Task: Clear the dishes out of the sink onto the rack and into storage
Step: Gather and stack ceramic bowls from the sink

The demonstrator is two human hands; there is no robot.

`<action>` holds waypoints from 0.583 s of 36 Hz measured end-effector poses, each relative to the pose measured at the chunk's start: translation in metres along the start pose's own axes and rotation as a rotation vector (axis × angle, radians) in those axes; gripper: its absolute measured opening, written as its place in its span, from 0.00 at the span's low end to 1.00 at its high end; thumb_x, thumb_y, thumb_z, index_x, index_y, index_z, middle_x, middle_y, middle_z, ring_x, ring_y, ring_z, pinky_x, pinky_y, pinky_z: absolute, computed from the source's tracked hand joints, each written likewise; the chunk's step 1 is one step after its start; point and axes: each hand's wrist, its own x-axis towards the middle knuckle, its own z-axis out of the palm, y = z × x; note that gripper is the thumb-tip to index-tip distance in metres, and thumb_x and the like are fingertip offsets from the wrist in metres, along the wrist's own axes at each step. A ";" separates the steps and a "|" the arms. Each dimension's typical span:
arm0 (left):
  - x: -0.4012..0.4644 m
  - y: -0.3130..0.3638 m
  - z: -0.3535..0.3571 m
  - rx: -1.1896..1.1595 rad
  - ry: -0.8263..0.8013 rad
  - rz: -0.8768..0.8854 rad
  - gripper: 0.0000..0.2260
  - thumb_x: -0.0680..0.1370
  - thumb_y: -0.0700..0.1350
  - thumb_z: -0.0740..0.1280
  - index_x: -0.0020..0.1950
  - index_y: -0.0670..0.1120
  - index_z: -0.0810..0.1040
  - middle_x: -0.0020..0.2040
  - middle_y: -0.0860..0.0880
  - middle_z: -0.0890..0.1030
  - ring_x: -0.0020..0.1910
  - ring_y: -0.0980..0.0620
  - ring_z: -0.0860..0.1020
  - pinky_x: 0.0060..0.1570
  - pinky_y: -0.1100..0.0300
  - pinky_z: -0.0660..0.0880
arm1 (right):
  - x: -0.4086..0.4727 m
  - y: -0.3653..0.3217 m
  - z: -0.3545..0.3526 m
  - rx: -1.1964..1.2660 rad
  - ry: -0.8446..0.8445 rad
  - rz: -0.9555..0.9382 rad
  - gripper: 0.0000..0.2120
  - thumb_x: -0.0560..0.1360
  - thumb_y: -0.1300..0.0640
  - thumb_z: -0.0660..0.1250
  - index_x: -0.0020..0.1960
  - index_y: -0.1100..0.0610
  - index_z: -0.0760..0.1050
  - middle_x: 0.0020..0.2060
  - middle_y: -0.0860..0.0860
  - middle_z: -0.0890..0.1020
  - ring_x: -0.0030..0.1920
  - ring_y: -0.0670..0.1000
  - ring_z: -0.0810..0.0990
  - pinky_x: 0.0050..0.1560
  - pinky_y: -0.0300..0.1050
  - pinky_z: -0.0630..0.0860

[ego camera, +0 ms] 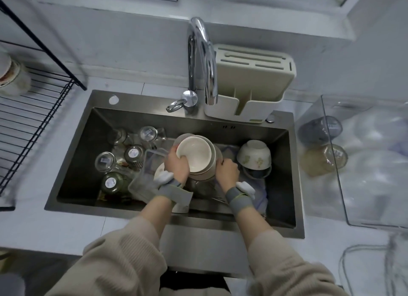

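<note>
A stack of white plates and bowls (197, 155) stands tilted in the middle of the steel sink (72, 154). My left hand (177, 166) grips its left rim, thumb inside the top bowl. My right hand (227, 171) holds the stack's right side, fingers curled on the edge. Several glass jars (106, 162) lie at the sink's left. A clear plastic container (144, 178) sits beside my left wrist. An upturned patterned bowl (254, 155) rests on a dark bowl (257, 173) at the right. The black wire rack (33, 123) is on the left counter.
A chrome faucet (202, 59) arches over the sink's back edge beside a cream utensil holder (249, 83). A clear storage bin (364, 163) with glass lids and bowls stands on the right counter. Stacked bowls (11, 75) sit on the rack's far left.
</note>
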 end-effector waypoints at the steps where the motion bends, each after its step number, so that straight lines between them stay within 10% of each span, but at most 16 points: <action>1: 0.001 0.000 0.001 0.010 0.005 -0.002 0.19 0.74 0.36 0.61 0.64 0.46 0.76 0.57 0.41 0.81 0.57 0.37 0.76 0.52 0.54 0.68 | 0.000 0.000 0.000 -0.001 -0.009 -0.005 0.20 0.82 0.51 0.55 0.58 0.65 0.77 0.57 0.66 0.78 0.58 0.66 0.77 0.53 0.52 0.73; 21: -0.001 0.003 -0.034 0.322 0.004 0.206 0.14 0.78 0.43 0.57 0.63 0.50 0.73 0.54 0.42 0.81 0.53 0.38 0.77 0.51 0.47 0.75 | 0.002 -0.008 0.008 0.198 -0.208 0.012 0.18 0.77 0.52 0.58 0.54 0.65 0.78 0.55 0.63 0.80 0.56 0.62 0.78 0.51 0.49 0.73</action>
